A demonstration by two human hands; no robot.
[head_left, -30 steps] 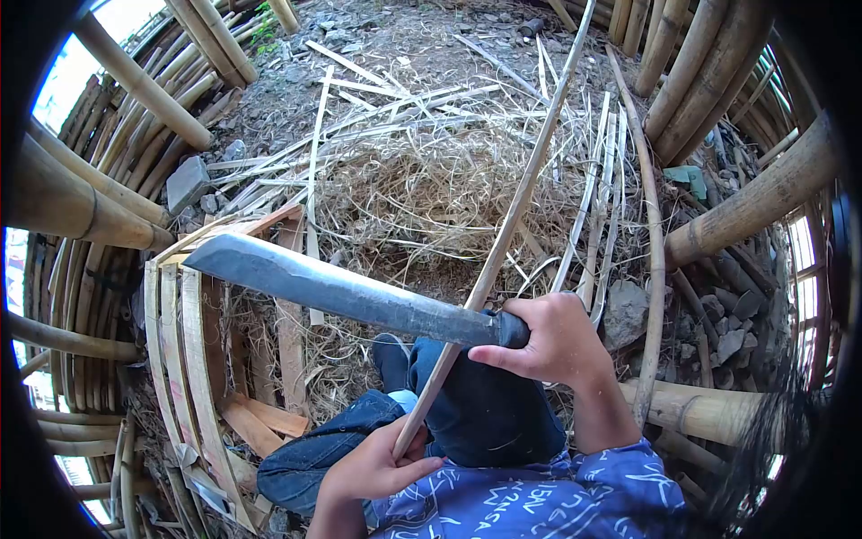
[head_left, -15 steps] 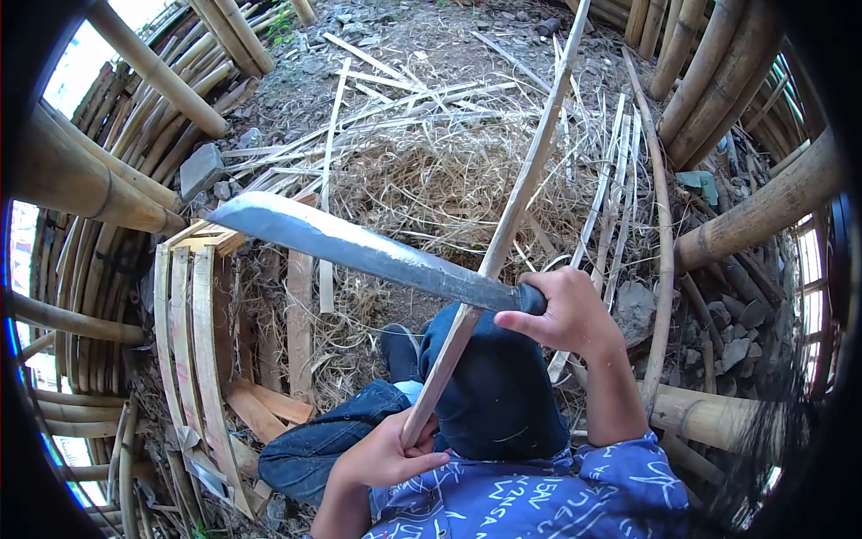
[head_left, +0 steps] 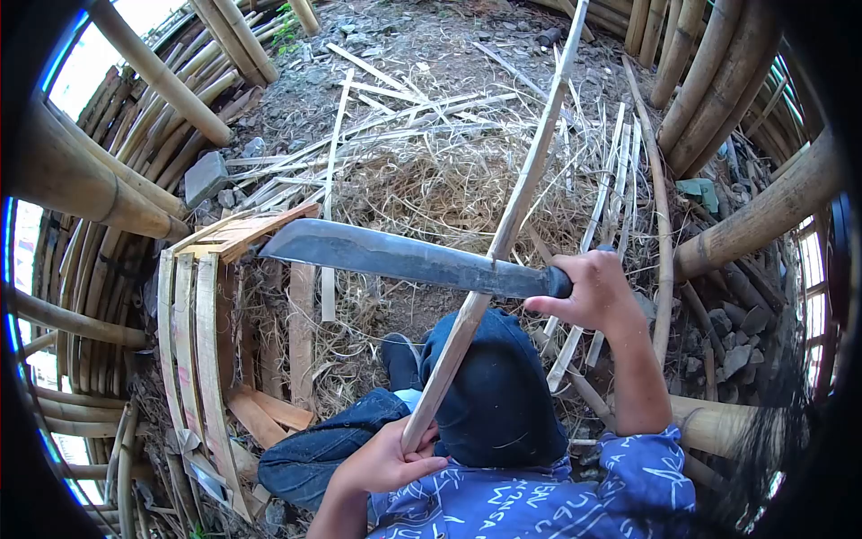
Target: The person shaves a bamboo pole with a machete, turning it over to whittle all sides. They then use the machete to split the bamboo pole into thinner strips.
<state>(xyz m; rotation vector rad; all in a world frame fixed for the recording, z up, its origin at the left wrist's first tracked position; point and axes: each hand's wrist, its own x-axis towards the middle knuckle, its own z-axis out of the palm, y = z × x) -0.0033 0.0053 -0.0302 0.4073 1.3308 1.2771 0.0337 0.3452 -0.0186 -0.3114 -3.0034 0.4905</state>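
Observation:
My right hand (head_left: 593, 289) grips the dark handle of a machete (head_left: 386, 255). Its broad blade points left and crosses over a long bamboo strip (head_left: 525, 184), near the strip's middle. My left hand (head_left: 391, 458) is closed around the near end of that strip, close to my lap. From there the strip slants up and away to the right, passing over my raised knee (head_left: 489, 386) in dark jeans.
A wooden crate (head_left: 206, 332) stands at the left. Ahead on the ground lie a heap of fibrous shavings (head_left: 440, 198) and scattered bamboo strips (head_left: 334, 180). Thick bamboo poles (head_left: 157, 72) frame both sides, with broken stones (head_left: 736, 355) at the right and a grey block (head_left: 206, 177) at the left.
My right hand has moved right with the machete, its blade sliding across the strip and turning flatter. The left hand and the bamboo strip have hardly moved.

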